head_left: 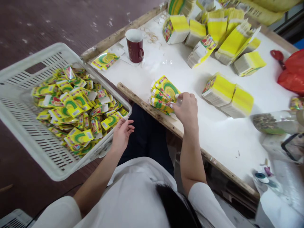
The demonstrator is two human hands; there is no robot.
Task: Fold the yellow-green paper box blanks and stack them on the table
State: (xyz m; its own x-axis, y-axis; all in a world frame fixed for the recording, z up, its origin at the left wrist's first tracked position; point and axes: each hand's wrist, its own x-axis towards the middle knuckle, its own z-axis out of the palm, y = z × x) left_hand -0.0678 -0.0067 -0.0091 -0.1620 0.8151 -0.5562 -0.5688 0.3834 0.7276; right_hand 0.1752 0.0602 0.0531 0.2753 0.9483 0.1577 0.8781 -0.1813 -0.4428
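Note:
My right hand (186, 106) is at the right side of a fanned pile of small yellow-green cartons (163, 88) near the table's front edge. Its thumb and forefinger, with white tips, pinch at the edge of a carton; exactly how many they grip is hidden. My left hand (122, 131) hovers by the near right corner of a white plastic basket (68, 172). Its fingers are loosely bent and apart, with nothing visible in them. Inside the basket lies a heap of filled-looking cartons (73, 104) of the same yellow-green print.
A maroon mug (135, 47) stands at the table's left, beside loose printed packets (104, 60). Stacks of flat yellow cartons (228, 91) fill the back and right. A red plastic bag (292, 72) and a clear jar (273, 122) are far right. Wooden strips (149, 103) edge the table.

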